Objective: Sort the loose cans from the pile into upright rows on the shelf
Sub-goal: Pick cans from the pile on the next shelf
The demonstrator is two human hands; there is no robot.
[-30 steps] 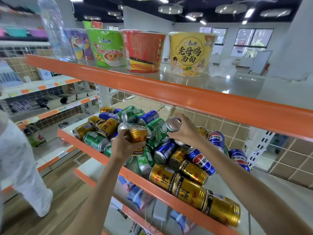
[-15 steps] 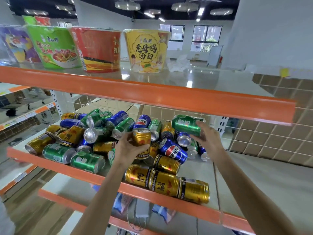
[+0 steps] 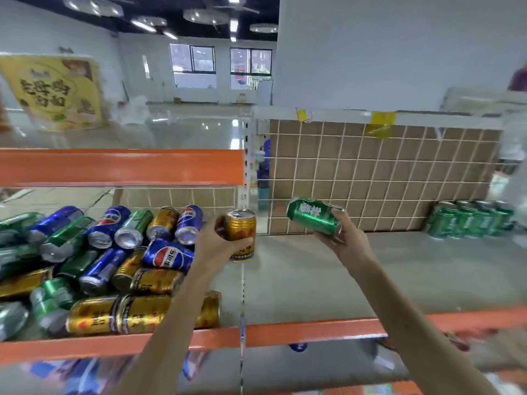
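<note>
Head view: left hand (image 3: 221, 246) grips a short gold metal can (image 3: 240, 234) upright by its side wall, at frame centre, just right of the pile of loose blue, green and gold cans (image 3: 108, 260) lying on their sides across the left half of the frame. Upright hold likely means it can go straight down on its base, no reorienting. Right hand (image 3: 343, 238) holds a green metal can (image 3: 313, 216) tilted, nearly on its side, top end toward upper left; fingers wrap the lower end. It needs a wrist turn before it can stand. Both cans hang over the bare grey shelf deck (image 3: 328, 277) right of the pile, not touching it. Upright green can row (image 3: 470, 220) stands at far right against the brown tiled back panel (image 3: 370, 178), so the green can probably belongs there, well apart from the hand. Orange front lip (image 3: 299, 332) stops lying cans rolling off. Gold has no row visible yet.
</note>
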